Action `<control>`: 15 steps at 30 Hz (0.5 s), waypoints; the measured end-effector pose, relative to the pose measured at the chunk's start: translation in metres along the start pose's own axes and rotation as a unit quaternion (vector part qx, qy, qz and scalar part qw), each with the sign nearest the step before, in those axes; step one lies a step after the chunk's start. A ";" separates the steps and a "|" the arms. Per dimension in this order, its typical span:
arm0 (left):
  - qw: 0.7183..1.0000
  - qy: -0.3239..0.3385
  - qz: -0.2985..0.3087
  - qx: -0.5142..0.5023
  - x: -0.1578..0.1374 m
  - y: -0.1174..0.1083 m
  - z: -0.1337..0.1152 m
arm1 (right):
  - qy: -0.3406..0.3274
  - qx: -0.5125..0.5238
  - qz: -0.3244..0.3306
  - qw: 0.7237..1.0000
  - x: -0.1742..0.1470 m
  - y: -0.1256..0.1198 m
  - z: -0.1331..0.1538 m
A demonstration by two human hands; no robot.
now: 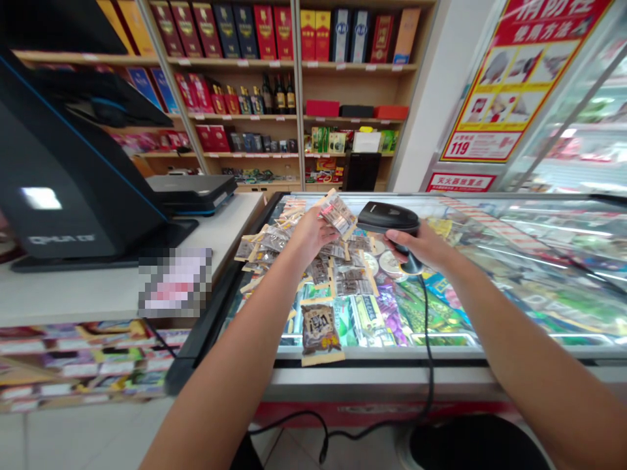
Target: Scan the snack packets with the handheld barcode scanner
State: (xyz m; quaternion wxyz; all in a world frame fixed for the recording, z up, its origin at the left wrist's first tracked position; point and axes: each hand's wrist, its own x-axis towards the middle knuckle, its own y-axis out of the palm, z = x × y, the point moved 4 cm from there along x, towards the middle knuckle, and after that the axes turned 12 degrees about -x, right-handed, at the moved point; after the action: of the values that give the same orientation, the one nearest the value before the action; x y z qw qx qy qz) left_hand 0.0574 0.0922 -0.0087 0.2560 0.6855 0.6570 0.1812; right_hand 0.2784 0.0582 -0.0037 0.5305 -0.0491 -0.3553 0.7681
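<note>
My left hand (315,232) is closed on a small snack packet (337,213), lifted above a heap of similar packets (274,240). Its printed back faces up. Wrapped round the handle of a black barcode scanner (389,215) is my right hand (416,243). The scanner's head points left at the lifted packet, a short gap apart. A cable runs from its handle down over the freezer's front. One brown snack packet (321,331) lies apart from the heap, near the front edge of the glass-topped chest freezer (372,377).
A white counter (98,287) on the left carries a point-of-sale terminal (73,196) and a black flat-topped device (193,189). Shelves (235,63) of boxes and bottles stand behind. The scanner cable (429,365) hangs to the floor near a black round seat (475,444).
</note>
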 end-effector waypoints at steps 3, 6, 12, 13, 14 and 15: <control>1.000 -0.001 -0.006 -0.003 -0.001 -0.001 -0.001 | -0.011 0.008 0.007 1.000 -0.001 0.001 -0.001; 1.000 0.003 -0.014 0.010 -0.001 -0.001 -0.001 | -0.016 0.019 0.008 1.000 -0.002 0.002 0.000; 0.999 0.018 -0.019 0.035 0.003 -0.001 0.000 | 0.015 -0.015 -0.012 1.000 -0.002 0.000 0.005; 0.998 0.031 -0.022 0.053 0.004 -0.002 -0.001 | 0.029 -0.033 -0.030 0.999 -0.001 -0.002 0.004; 0.995 0.055 -0.030 0.081 0.005 -0.004 -0.003 | 0.048 -0.057 -0.054 0.996 0.000 -0.004 0.003; 0.988 0.091 -0.044 0.120 0.006 -0.007 -0.008 | 0.075 -0.086 -0.082 0.990 0.001 -0.007 0.000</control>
State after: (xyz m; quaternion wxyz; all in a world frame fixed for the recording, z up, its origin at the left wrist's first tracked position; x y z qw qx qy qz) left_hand 0.0479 0.0995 -0.0073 0.1185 0.6623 0.7242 0.1508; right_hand 0.2831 0.0604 0.0007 0.6106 -0.1231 -0.3817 0.6829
